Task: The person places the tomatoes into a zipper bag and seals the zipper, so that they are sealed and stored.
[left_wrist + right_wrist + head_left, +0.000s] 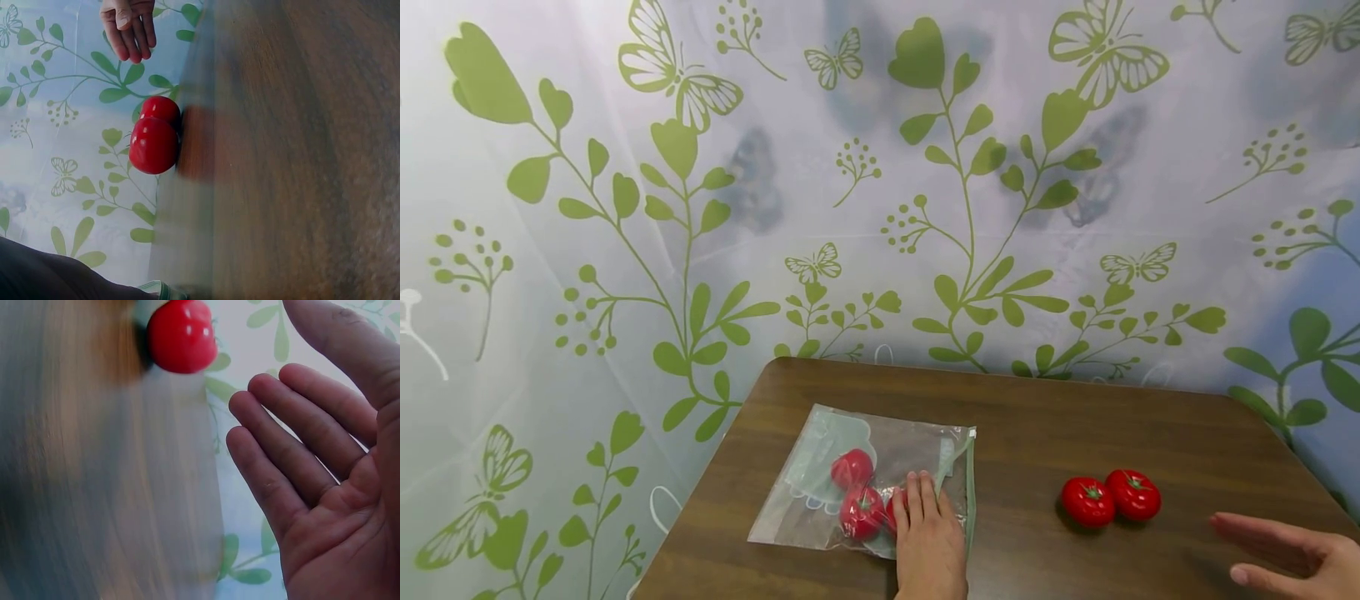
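A clear plastic zip bag [910,442] with a pale green print lies flat on the table, three red tomatoes [861,512] inside it. My left hand [928,533] rests on the bag's right part with straight fingers, partly covering one of those tomatoes. In the left wrist view the bag's green edge [161,289] shows at the bottom. Two more glossy tomatoes [1087,502] sit side by side on the wood, right of the bag. Further right, my right hand [1300,554] is held apart from them, holding nothing; its fingers [281,444] are extended in the right wrist view.
The brown wooden table [1022,433] has rounded back corners. Behind it and to the left hangs a pale curtain [865,208] printed with green leaves and butterflies. Table surface separates the bag from the two loose tomatoes.
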Demonstrator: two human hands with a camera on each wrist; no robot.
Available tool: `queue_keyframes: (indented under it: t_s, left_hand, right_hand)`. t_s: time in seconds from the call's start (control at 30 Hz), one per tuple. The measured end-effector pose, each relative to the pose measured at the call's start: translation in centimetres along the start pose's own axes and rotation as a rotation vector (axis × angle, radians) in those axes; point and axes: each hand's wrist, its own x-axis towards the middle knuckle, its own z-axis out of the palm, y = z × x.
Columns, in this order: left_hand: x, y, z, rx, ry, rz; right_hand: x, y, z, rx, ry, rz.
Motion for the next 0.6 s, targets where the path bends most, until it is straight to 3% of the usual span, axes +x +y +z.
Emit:
queue_keyframes:
  t_s: [0.27,0.6]
  left_hand:
    - [0.2,0.1,-0.1,-0.002,-0.035,-0.005]
    - [0.1,0.1,0.0,0.001,-0.023,-0.006]
  right_hand:
    - [0.7,1.4,-0.6,0.025,-0.027,0.021]
    - [2.3,1.5,-0.8,-0.015,-0.049,0.014]
